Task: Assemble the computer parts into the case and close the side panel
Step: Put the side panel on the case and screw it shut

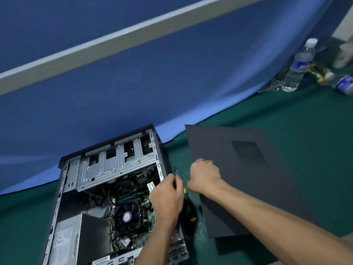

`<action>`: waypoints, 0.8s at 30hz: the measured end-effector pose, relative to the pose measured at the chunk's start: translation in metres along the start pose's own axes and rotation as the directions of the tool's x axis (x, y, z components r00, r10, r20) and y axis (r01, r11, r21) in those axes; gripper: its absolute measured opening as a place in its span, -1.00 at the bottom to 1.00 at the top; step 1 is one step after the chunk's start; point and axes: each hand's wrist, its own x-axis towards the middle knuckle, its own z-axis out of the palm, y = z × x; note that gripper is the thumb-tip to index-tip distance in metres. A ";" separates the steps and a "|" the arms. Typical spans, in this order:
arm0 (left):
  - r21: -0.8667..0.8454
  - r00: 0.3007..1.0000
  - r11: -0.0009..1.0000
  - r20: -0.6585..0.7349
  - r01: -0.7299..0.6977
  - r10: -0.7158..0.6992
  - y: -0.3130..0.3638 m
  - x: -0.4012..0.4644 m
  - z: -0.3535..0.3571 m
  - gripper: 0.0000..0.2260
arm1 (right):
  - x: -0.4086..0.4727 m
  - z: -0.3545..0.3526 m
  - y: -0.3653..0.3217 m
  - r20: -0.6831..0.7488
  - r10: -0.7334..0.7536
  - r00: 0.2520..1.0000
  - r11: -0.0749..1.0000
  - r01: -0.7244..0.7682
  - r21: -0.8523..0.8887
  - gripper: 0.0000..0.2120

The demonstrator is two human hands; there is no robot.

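While case [107, 188] lies open, left hand [168, 197] grip unclear, right hand [204, 176] grasping side panel [248, 178].

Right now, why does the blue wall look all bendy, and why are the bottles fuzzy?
In the head view the wide-angle lens bows the blue wall and its grey stripe into curves; the water bottles sit far off at the edge, soft and smeared; the open computer case looks sharper; both hands are slightly blurred.
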 end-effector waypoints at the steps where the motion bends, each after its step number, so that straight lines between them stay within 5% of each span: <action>1: 0.001 1.000 1.000 0.010 0.015 -0.015 0.000 -0.001 -0.001 -0.65 | -0.006 -0.006 -0.003 -0.038 -0.055 0.998 0.998 0.057 0.040 -0.38; 4: -0.101 0.987 0.982 0.043 0.160 -0.156 0.002 0.000 -0.007 -0.61 | -0.025 -0.020 -0.012 -0.119 -0.200 0.972 0.969 0.215 0.124 -0.73; 6: -0.280 0.946 0.905 0.146 0.321 -0.291 0.007 0.009 -0.018 -0.56 | -0.034 -0.030 -0.018 -0.144 -0.248 0.958 0.953 0.268 0.142 -0.72; 9: -0.628 0.792 0.484 0.476 0.610 -0.382 0.017 0.030 -0.042 -0.50 | -0.039 -0.045 -0.029 -0.173 -0.297 0.939 0.934 0.324 0.151 -0.79; 11: -0.667 0.688 0.175 0.682 0.724 -0.248 0.023 0.042 -0.057 -0.47 | -0.041 -0.053 -0.035 -0.195 -0.329 0.924 0.914 0.363 0.178 -0.88; 13: -0.637 0.636 0.028 0.765 0.770 -0.105 0.029 0.051 -0.064 -0.52 | -0.041 -0.055 -0.038 -0.196 -0.357 0.913 0.889 0.396 0.228 -0.90; 16: -0.600 0.617 0.151 0.780 0.785 -0.106 0.035 0.060 -0.065 -0.64 | -0.035 -0.055 -0.031 -0.157 -0.350 0.924 0.856 0.383 0.347 -0.94; 18: -0.551 0.611 0.281 0.763 0.786 -0.212 0.037 0.061 -0.064 -0.71 | -0.025 -0.053 -0.018 -0.065 -0.310 0.949 0.739 0.283 0.611 -0.91; 20: -0.563 0.633 0.290 0.693 0.774 -0.345 0.038 0.059 -0.060 -0.79 | -0.013 -0.049 -0.001 0.014 -0.256 0.967 0.628 0.155 0.763 -0.89; 24: -0.639 0.722 0.348 0.543 0.686 -0.429 0.043 0.058 -0.066 -0.85 | 0.004 -0.041 0.036 -0.054 -0.075 0.996 0.699 0.091 0.709 -0.86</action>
